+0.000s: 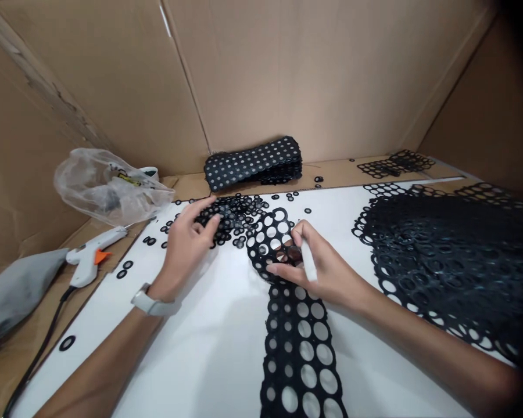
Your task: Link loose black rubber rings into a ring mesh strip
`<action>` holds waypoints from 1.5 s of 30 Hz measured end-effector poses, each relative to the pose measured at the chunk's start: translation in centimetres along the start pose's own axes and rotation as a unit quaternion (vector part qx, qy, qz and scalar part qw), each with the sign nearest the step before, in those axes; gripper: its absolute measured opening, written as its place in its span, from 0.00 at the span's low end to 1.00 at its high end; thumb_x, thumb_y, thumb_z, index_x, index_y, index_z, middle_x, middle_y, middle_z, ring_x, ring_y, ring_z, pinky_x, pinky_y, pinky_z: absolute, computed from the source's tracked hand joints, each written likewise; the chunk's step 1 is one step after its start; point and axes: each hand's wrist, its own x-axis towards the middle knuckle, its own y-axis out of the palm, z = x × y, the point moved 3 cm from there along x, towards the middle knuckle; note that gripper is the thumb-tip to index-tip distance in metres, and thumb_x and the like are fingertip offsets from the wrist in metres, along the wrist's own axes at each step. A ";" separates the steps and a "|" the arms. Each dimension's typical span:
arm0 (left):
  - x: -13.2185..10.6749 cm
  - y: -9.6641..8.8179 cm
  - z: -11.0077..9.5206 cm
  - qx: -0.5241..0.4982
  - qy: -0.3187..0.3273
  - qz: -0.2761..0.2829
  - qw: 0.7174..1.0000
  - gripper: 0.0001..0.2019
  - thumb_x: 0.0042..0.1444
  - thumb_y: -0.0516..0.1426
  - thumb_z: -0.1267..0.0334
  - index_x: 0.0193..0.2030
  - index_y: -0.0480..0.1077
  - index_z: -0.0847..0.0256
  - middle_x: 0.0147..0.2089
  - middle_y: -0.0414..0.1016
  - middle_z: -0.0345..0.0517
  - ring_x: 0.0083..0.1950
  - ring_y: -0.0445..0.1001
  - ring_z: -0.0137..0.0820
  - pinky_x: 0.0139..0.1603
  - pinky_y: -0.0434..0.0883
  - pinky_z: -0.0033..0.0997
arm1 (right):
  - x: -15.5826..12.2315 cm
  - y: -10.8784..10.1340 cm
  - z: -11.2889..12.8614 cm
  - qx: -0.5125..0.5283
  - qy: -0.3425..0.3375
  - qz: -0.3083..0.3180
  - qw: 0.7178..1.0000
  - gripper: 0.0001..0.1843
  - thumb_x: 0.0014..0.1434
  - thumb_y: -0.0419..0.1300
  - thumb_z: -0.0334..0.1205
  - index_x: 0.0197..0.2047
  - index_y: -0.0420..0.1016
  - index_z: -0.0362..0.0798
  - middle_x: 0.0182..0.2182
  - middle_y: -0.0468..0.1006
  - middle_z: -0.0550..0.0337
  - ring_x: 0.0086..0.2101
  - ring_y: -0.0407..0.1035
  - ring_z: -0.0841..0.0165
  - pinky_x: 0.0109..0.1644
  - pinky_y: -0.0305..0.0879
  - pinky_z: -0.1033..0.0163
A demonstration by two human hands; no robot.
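My left hand [189,235], a pale-banded watch on its wrist, reaches to a pile of small black rings [230,212]. Its thumb and fingers are apart at the pile's near left edge; I see nothing clearly held. My right hand [320,261] is closed round a white pen-like stick [308,261] that slants down across the palm. Its thumb also rests on the raised, curled end of a black strip full of round holes [270,238]. From there the strip runs toward me over the white board [218,360]. Some of its holes look filled with smaller rings.
A white glue gun [87,261] with an orange trigger, a grey bag [17,290] and a clear plastic bag [108,186] lie left. A stack of dotted black strips [255,162] stands behind. Black perforated sheets [444,249] heap up at right. Cardboard walls [331,75] enclose the table.
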 end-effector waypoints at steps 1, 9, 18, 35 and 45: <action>-0.7 0.5 -0.9 0.017 0.039 0.016 0.999 0.16 0.70 0.63 0.58 0.62 0.80 0.52 0.65 0.79 0.49 0.27 0.70 0.22 0.29 0.70 0.28 | 0.2 0.0 -0.2 0.018 0.017 -0.001 1.000 0.29 0.62 0.75 0.45 0.43 0.53 0.55 0.37 0.70 0.67 0.40 0.71 0.64 0.44 0.65 0.58; -4.9 3.5 -5.0 -0.032 0.211 0.149 0.965 0.07 0.71 0.64 0.64 0.54 0.78 0.56 0.53 0.78 0.46 0.30 0.69 0.22 0.31 0.69 0.26 | 0.8 0.2 -1.6 0.175 0.086 0.000 0.981 0.32 0.60 0.76 0.53 0.43 0.54 0.56 0.37 0.70 0.67 0.35 0.69 0.68 0.38 0.66 0.63; -4.8 4.0 -3.9 -0.002 0.150 0.209 0.966 0.11 0.73 0.63 0.56 0.57 0.79 0.54 0.54 0.82 0.44 0.33 0.71 0.26 0.38 0.72 0.30 | 0.9 0.2 -1.5 0.187 0.098 -0.024 0.977 0.41 0.46 0.83 0.56 0.42 0.55 0.55 0.41 0.75 0.62 0.41 0.73 0.63 0.45 0.73 0.58; -4.5 3.6 -5.0 -0.096 0.102 0.191 0.971 0.11 0.67 0.68 0.57 0.52 0.87 0.57 0.46 0.88 0.49 0.30 0.73 0.27 0.28 0.67 0.28 | 0.6 0.1 -1.7 0.285 0.116 -0.026 0.951 0.32 0.52 0.83 0.44 0.39 0.61 0.51 0.34 0.68 0.68 0.36 0.64 0.70 0.43 0.61 0.64; -5.1 4.6 -4.3 -0.236 -0.109 0.236 0.936 0.17 0.72 0.62 0.49 0.38 0.80 0.60 0.19 0.69 0.37 0.20 0.66 0.26 0.23 0.64 0.25 | 0.2 -0.2 -0.2 0.138 0.046 -0.014 0.989 0.27 0.58 0.78 0.49 0.38 0.61 0.52 0.36 0.68 0.65 0.40 0.66 0.66 0.46 0.66 0.62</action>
